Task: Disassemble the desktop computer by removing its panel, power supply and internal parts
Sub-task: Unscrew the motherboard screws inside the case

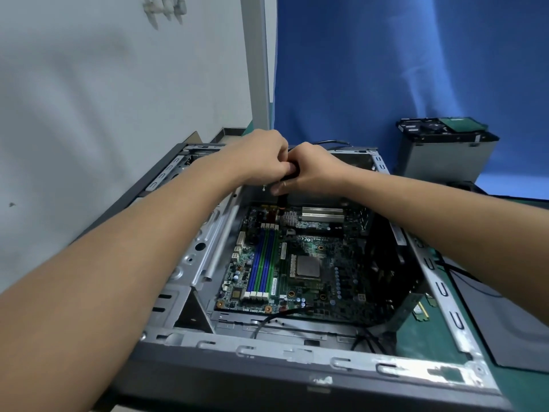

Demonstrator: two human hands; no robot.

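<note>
Light is even and fairly bright; inside my computer case (267, 352) the right side lies in shadow, frame edges bow, detail looks soft.

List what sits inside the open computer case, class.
A motherboard lies flat in the case, with blue and green memory slots, a square processor and black cables at the near edge. The left hand and right hand grip a black item, hiding its top end.

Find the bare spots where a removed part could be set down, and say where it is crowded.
The flat grey panel right of the case is mostly bare. A strip of green mat between them is open, bar two small sticks. Crowded: the motherboard, and the case's far end, where left hand and right hand grip a cable.
</note>
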